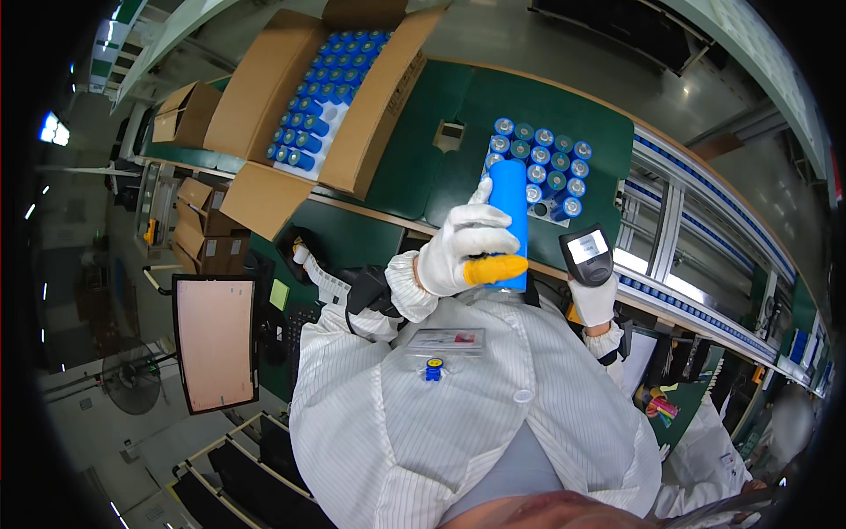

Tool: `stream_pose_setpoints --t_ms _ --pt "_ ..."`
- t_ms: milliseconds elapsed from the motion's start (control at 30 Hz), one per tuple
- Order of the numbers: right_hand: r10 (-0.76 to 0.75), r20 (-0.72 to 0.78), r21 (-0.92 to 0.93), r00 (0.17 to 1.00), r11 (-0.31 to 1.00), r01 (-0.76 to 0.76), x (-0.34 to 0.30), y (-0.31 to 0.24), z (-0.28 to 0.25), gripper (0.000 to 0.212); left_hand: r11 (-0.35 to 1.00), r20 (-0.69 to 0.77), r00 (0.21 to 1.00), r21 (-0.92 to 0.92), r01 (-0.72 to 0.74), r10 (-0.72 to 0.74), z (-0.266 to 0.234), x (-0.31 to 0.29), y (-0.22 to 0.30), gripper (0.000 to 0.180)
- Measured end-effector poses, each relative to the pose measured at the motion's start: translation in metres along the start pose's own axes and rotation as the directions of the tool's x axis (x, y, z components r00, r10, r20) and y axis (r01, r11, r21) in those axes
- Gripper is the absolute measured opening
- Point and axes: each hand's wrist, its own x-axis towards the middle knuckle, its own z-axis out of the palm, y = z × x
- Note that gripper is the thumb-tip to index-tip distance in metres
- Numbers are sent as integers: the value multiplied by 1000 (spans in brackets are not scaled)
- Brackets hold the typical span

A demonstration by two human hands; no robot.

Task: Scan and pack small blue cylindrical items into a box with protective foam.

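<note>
A large blue cylindrical battery cell stands out in front of my chest, gripped by my left hand. That hand wears a white glove with a yellow thumb cover, and its fingers wrap round the cell. My right hand, also in a white glove, is closed round a dark handheld scanner with a pale lit screen, to the right of the cell. Just beyond the cell, several upright blue battery cells are grouped in rows on the green table. The held cell hides part of this group.
An open cardboard box of blue cells sits at the far left. A monitor and a keyboard are on my left. Along the right runs a metal roller conveyor. Another person's white sleeve shows at lower right.
</note>
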Motion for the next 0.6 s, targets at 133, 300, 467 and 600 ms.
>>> stream_pose_setpoints --t_ms 133,300,467,600 --pt "-3 38 -6 999 1000 3 6 -21 1 27 938 -347 894 -294 183 -283 18 1 -1 48" --pt "-28 60 97 998 995 22 5 -13 10 38 137 -59 457 -981 139 -888 23 -11 -69 38" --pt "-147 152 100 977 986 133 0 -53 13 36 -58 122 246 -966 251 -962 20 -33 -143 30" --pt "-143 246 46 959 990 136 -8 -42 23 33 -54 129 225 -949 310 -966 32 -18 -148 30"
